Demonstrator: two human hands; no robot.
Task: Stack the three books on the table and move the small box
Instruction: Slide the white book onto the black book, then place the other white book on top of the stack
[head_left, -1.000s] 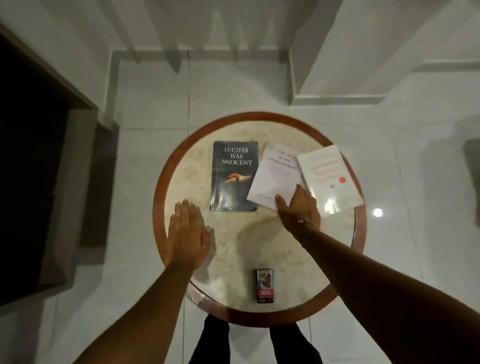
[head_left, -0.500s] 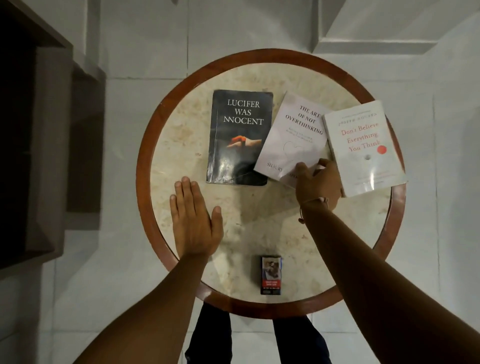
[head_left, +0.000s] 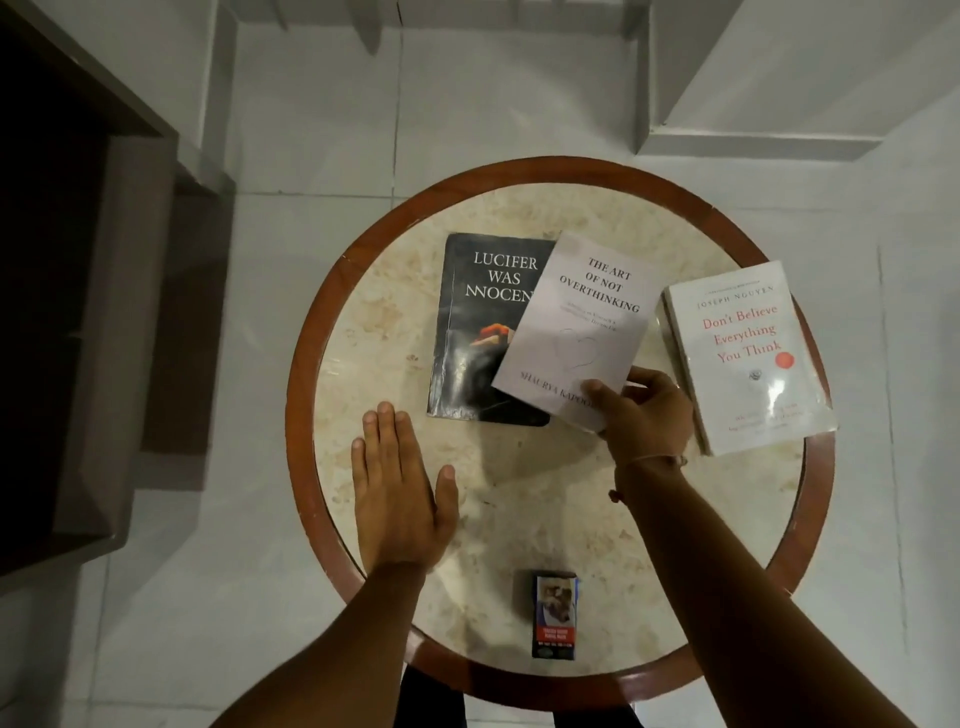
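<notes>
Three books lie on a round marble table (head_left: 519, 493) with a wooden rim. A black book (head_left: 478, 322) sits left of centre. A pale lilac book (head_left: 576, 327) is tilted, its left part over the black book's right side; my right hand (head_left: 644, 410) grips its near right corner, thumb on the cover. A white book with red lettering (head_left: 748, 353) lies apart at the right. My left hand (head_left: 400, 493) rests flat on the table, fingers together, holding nothing. A small dark box (head_left: 555, 614) stands near the table's front edge.
The table stands on a pale tiled floor. A dark wooden cabinet (head_left: 104, 312) fills the left side. White steps (head_left: 779, 104) rise at the back right. My legs show under the table's near edge.
My right hand has taken hold of the lilac book and shifted it left, off the white book and onto the black one. The left hand has stayed flat. The camera view has shifted.
</notes>
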